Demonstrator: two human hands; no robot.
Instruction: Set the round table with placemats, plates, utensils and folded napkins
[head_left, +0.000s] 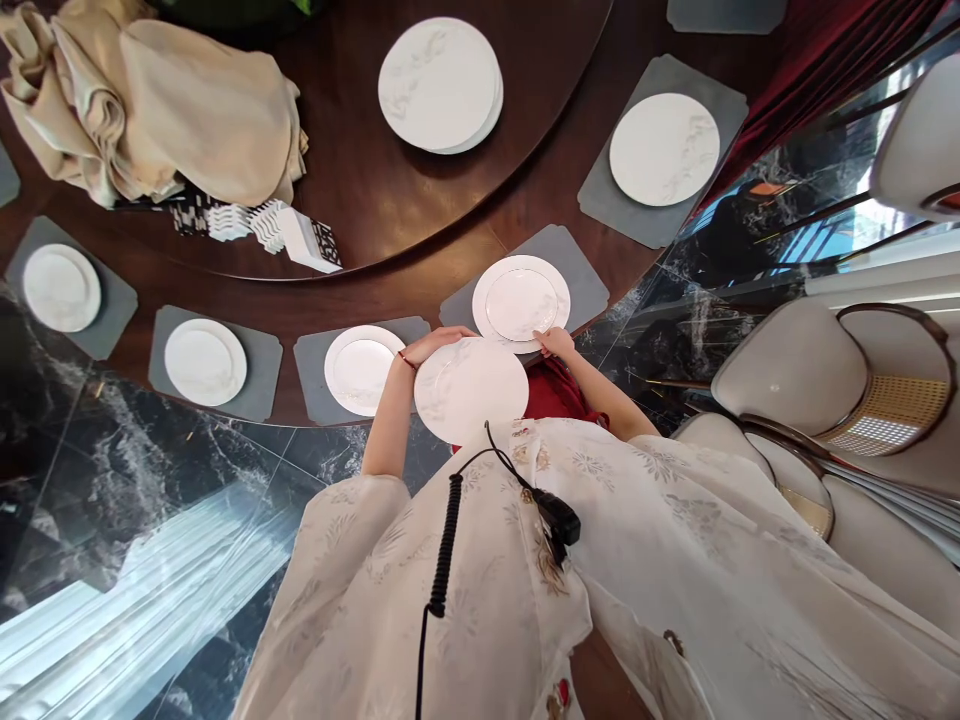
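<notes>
At the upper left of the frame, a crumpled heap of beige satin cloth (202,110) is cut off at the edge. Around the centre, the left hand (441,346) grips the upper-left rim of a round white plate with faint grey marbling (472,392), its thumb hidden. That plate has its broad face toward the camera, above a pale patterned garment (660,540); whether it is a single plate, I cannot tell. To its upper right, a grey placemat with clipped corners (581,275) has its long axis running from lower left to upper right, partly covered. On it lies a round white ringed plate (523,298), face up; whether the ring marks a second, smaller plate is hard to make out. The right hand (555,342) pinches its lower-right rim, some fingers hidden. At the far right, a cream chair with a woven back (791,375) lies partly in view.
</notes>
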